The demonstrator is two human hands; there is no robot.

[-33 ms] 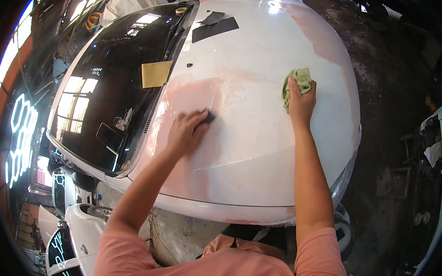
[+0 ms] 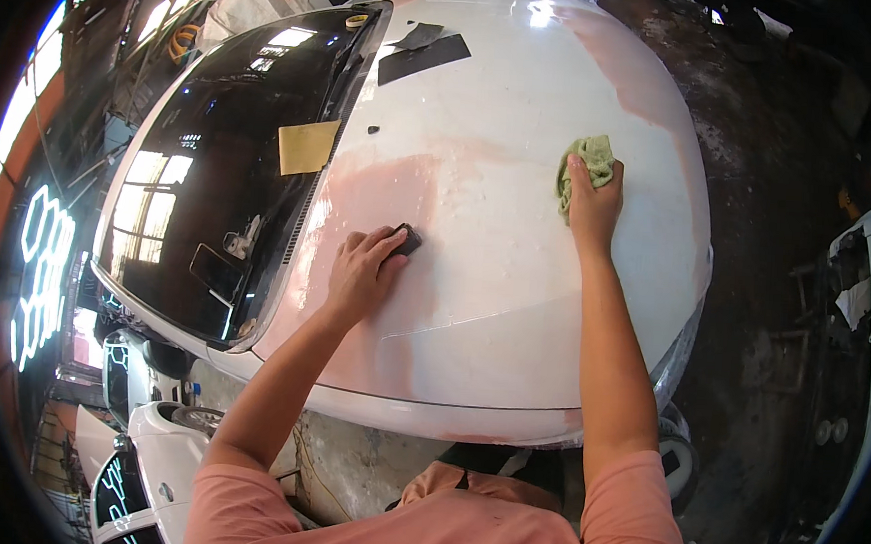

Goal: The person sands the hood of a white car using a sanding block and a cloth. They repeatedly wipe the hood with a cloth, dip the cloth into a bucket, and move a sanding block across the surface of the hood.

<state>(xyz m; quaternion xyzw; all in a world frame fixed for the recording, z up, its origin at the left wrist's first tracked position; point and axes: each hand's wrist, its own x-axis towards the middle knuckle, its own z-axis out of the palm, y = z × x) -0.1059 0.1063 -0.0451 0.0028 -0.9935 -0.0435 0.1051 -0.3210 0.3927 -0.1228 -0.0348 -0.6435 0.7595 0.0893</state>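
A white car hood [image 2: 511,325] with pinkish patches spreads out in front of me. On its pink area near the windshield, my left hand [image 2: 361,271] grips a small black sanding block [image 2: 408,239], fingers bent over its near end. My right hand [image 2: 597,204] is closed on a crumpled light green cloth [image 2: 589,160], pressed against the hood farther to the right. Wet streaks and drops show on the paint around both hands.
Dark sandpaper sheets [image 2: 425,59] lie at the hood's far side. A tan sheet [image 2: 307,148] rests across the windshield [image 2: 205,161] edge, with a small black piece [image 2: 373,129] nearby. A tape roll [image 2: 356,21] sits farther back. Another white car [image 2: 165,455] stands lower left.
My left hand has shifted very slightly and looks sharper, with more of the black sanding block showing. The right hand and cloth stay put.
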